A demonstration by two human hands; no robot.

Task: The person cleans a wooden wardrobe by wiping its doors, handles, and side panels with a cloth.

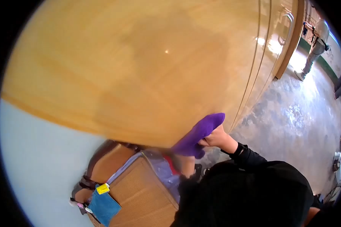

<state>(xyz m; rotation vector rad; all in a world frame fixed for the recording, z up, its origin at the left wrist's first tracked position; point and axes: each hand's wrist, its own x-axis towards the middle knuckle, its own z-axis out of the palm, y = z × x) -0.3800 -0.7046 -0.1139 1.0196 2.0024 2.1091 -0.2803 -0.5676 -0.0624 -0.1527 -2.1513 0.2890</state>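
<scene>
A purple cloth [201, 132] lies against the lower edge of a large glossy wooden panel [159, 83]. My right hand [215, 138], with a black band at the wrist, is closed on the cloth. My left hand [188, 162] is just below it, blurred, its fingers hidden at the cloth's lower end. Whether the left hand grips the cloth cannot be made out.
A wooden chair with a ribbed brown seat [140, 193] stands below, with a blue cloth [104, 206] and yellow tag [102, 188] at its side. A pale wall [45, 151] is at left. At upper right, a person [318, 41] stands on the grey floor [291, 109] near a door handle [286, 28].
</scene>
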